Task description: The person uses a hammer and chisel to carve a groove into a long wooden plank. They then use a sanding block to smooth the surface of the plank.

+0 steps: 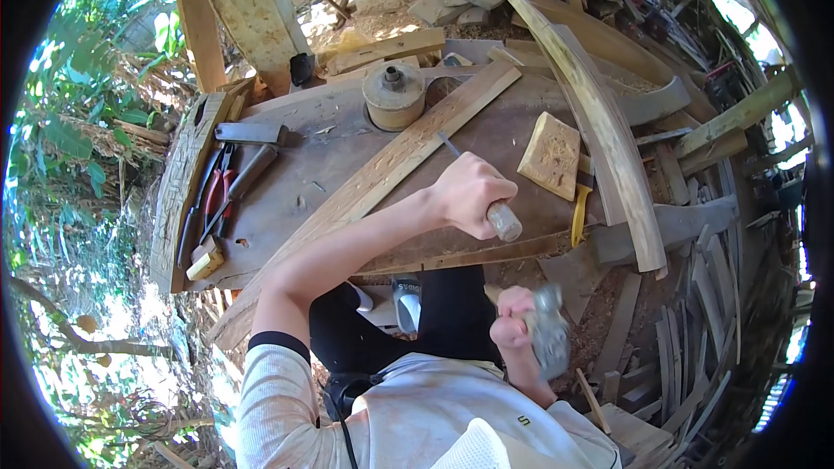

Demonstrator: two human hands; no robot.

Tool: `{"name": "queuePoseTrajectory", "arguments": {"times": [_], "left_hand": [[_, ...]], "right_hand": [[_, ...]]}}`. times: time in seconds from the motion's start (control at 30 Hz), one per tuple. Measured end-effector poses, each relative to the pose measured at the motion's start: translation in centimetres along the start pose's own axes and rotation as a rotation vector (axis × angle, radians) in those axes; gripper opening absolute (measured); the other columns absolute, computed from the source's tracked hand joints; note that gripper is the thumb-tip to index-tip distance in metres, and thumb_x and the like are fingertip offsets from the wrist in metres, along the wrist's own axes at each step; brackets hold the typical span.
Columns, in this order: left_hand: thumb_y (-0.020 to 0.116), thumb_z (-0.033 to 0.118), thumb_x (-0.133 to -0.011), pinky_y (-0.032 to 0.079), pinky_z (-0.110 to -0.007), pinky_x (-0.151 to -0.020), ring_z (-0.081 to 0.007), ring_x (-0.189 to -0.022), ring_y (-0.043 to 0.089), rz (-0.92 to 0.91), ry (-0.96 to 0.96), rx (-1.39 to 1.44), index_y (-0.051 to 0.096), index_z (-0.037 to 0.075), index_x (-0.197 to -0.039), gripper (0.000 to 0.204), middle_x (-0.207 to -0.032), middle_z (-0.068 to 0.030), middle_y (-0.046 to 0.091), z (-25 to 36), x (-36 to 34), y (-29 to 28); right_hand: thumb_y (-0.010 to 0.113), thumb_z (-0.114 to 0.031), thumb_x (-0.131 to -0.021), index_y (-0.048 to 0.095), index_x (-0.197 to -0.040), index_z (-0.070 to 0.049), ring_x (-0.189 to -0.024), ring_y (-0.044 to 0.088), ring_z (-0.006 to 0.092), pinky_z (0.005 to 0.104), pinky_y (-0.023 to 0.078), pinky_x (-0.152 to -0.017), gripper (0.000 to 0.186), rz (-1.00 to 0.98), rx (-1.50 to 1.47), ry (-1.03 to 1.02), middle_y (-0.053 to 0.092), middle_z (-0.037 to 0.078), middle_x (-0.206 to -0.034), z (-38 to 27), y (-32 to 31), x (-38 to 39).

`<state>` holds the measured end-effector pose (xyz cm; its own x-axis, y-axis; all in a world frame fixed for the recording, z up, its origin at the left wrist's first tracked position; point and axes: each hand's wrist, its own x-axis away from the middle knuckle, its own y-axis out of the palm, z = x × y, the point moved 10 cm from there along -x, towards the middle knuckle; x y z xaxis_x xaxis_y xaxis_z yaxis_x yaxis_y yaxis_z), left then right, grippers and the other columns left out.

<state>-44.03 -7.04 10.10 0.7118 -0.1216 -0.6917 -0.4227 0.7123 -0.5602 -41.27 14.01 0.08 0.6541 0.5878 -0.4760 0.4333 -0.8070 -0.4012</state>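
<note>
My left hand (473, 195) is closed around the pale handle of a chisel (504, 222). Its thin metal blade slants up-left and its tip meets a long wooden plank (469, 104), which lies diagonally over the workbench (321, 135) and shows small marks along its face. Lower right, beside my leg, my right hand (514, 317) grips a greyish hammer (551, 334). Motion smears the hammer, so its exact shape is unclear. It is apart from the chisel.
A round pot (393, 104) with a spout stands behind the plank. At the bench's left lie red-handled pliers (228, 191) and a hatchet (250, 133). To the right are a wood block (552, 152), a yellow-handled tool (580, 208) and a curved timber (599, 113). Scrap wood surrounds the bench.
</note>
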Motion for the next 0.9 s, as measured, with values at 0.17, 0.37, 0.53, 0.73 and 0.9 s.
{"name": "queuePoseTrajectory", "arguments": {"times": [0.17, 0.37, 0.53, 0.73, 0.9], "left_hand": [[0.07, 0.022, -0.053, 0.04, -0.041, -0.046, -0.0312, -0.048, 0.051, -0.004, -0.008, -0.032, 0.049, 0.009, -0.062, 0.025, -0.054, -0.0074, 0.048, -0.2, 0.0, -0.2], [0.069, 0.023, -0.055, 0.04, -0.041, -0.046, -0.0308, -0.048, 0.05, 0.01, 0.018, -0.033, 0.049, 0.01, -0.062, 0.025, -0.053, -0.0066, 0.046, -0.1, -0.1, 0.2], [0.069, 0.025, -0.054, 0.041, -0.042, -0.047, -0.0305, -0.049, 0.052, 0.003, 0.042, -0.084, 0.049, 0.011, -0.063, 0.026, -0.053, -0.0063, 0.047, -0.1, 1.3, 0.4], [0.068, 0.025, -0.055, 0.044, -0.044, -0.048, -0.0315, -0.052, 0.055, -0.004, 0.072, -0.092, 0.046, 0.011, -0.06, 0.026, -0.054, -0.0073, 0.049, 0.0, 1.4, 1.7], [0.069, 0.026, -0.056, 0.042, -0.042, -0.049, -0.0294, -0.052, 0.055, -0.027, 0.115, -0.126, 0.046, 0.012, -0.062, 0.028, -0.056, -0.0057, 0.049, 0.1, 0.9, 2.3]], "right_hand": [[0.053, -0.008, -0.087, 0.055, -0.073, -0.008, -0.059, 0.058, 0.028, 0.0375, 0.045, -0.054, 0.014, -0.005, 0.051, -0.052, 0.057, 0.007, -0.068, -0.6, 0.7, -1.3], [0.052, -0.018, -0.098, 0.06, -0.079, -0.006, -0.057, 0.056, 0.0282, 0.0366, 0.044, -0.052, 0.024, -0.006, -0.142, -0.02, 0.059, 0.009, -0.07, 1.1, 1.4, 0.9], [0.054, -0.014, -0.095, 0.053, -0.075, -0.006, -0.056, 0.055, 0.0266, 0.0346, 0.042, -0.05, 0.021, 0.052, 0.206, -0.261, 0.057, 0.009, -0.068, -2.3, 2.3, -0.6], [0.051, -0.014, -0.086, 0.052, -0.074, -0.009, -0.055, 0.051, 0.0225, 0.0326, 0.035, -0.048, 0.013, 0.017, 0.021, -0.035, 0.052, 0.005, -0.065, 0.8, 3.0, -0.6], [0.047, -0.012, -0.089, 0.056, -0.072, -0.007, -0.057, 0.053, 0.0246, 0.0355, 0.04, -0.052, 0.02, 0.071, -0.158, -0.068, 0.054, 0.006, -0.066, 5.2, 1.3, 2.3]]}}
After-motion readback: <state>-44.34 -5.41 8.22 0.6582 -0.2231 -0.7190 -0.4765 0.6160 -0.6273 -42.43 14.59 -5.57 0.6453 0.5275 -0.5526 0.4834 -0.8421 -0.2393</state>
